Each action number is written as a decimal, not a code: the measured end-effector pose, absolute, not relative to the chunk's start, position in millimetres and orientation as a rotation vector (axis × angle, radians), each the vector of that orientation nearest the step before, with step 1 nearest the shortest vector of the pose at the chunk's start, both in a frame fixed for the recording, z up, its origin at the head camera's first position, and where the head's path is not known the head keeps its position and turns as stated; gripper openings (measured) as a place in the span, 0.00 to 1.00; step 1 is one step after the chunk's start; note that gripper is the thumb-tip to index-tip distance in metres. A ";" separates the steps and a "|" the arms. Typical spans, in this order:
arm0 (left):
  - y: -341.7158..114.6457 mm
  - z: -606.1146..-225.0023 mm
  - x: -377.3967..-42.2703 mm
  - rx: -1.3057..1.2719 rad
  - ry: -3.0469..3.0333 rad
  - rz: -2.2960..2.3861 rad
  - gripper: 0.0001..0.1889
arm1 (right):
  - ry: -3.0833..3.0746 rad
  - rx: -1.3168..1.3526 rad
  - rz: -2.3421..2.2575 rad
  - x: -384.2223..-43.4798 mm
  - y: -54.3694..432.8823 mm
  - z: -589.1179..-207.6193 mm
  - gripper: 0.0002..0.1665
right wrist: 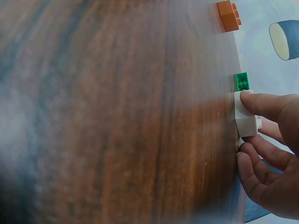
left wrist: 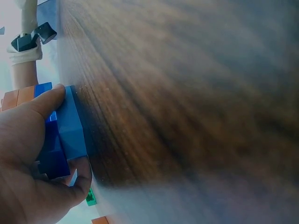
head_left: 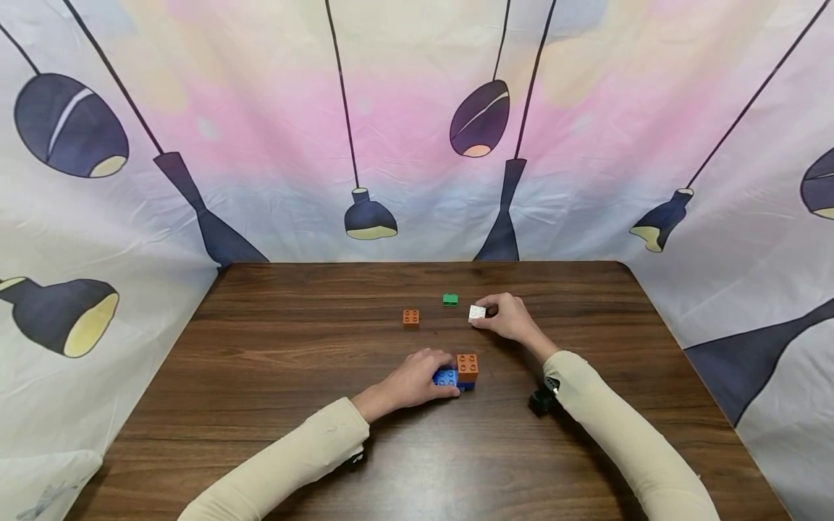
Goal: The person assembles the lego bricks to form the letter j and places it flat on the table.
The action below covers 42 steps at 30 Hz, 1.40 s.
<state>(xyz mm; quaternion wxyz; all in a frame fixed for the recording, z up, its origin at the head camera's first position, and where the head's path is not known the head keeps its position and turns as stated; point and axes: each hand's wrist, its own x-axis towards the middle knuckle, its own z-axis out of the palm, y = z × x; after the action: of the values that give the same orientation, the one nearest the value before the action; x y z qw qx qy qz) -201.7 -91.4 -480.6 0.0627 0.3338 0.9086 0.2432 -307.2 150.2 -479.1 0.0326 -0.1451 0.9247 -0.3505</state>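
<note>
The left hand [head_left: 412, 380] gripped a blue brick base [head_left: 446, 378], the thumb along its near side and the fingers curled round the far side. An orange brick section [head_left: 467, 367] rose from the right end of that base, just beyond the fingertips, making a small stepped build. In the left wrist view, a darker blue layer showed above a lighter blue one. The build was near the middle of the brown wooden surface [head_left: 293, 333].

The right hand [head_left: 510, 318] pinched a white brick [head_left: 477, 313] between thumb and fingers, farther back and slightly to the right of the build. The white brick was low over the surface; whether it touched the wood could not be told. A small green brick [head_left: 450, 299] lay just beside it, a little farther back and to the left. A loose orange brick [head_left: 410, 318] sat farther left, studs up, apart from both hands.

Cream sleeves [head_left: 619, 423] covered both forearms, and a black device [head_left: 542, 399] was at the right wrist. Behind the surface hung a pastel cloth [head_left: 417, 130] printed with dark lamps.
</note>
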 end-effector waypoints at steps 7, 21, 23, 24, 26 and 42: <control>-91.1 -480.8 -202.0 1.017 2.748 0.730 0.22 | 2.861 -0.477 -1.087 -305.3 150.8 -474.8 0.21; -90.8 -482.1 -201.5 1.013 2.750 0.738 0.22 | 2.887 -0.579 -1.131 -284.4 155.6 -463.0 0.22; -90.8 -482.2 -202.0 1.012 2.748 0.742 0.22 | 2.889 -0.595 -1.137 -280.3 155.3 -459.6 0.22; -90.8 -482.0 -202.0 1.010 2.748 0.743 0.22 | 2.893 -0.605 -1.140 -278.3 154.9 -458.0 0.22; -90.9 -482.4 -202.1 1.013 2.746 0.745 0.21 | 2.893 -0.626 -1.148 -273.7 154.4 -454.3 0.22; -90.8 -480.8 -201.3 1.024 2.752 0.751 0.20 | 2.871 -0.796 -1.184 -239.8 151.4 -437.7 0.24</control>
<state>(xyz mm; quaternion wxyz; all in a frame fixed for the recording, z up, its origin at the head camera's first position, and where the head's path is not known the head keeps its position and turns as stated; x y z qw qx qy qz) -201.3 -90.8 -480.8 0.0555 0.3373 0.9066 0.2476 -239.8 151.4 -437.7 -0.0324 -0.2481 0.8951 -0.3692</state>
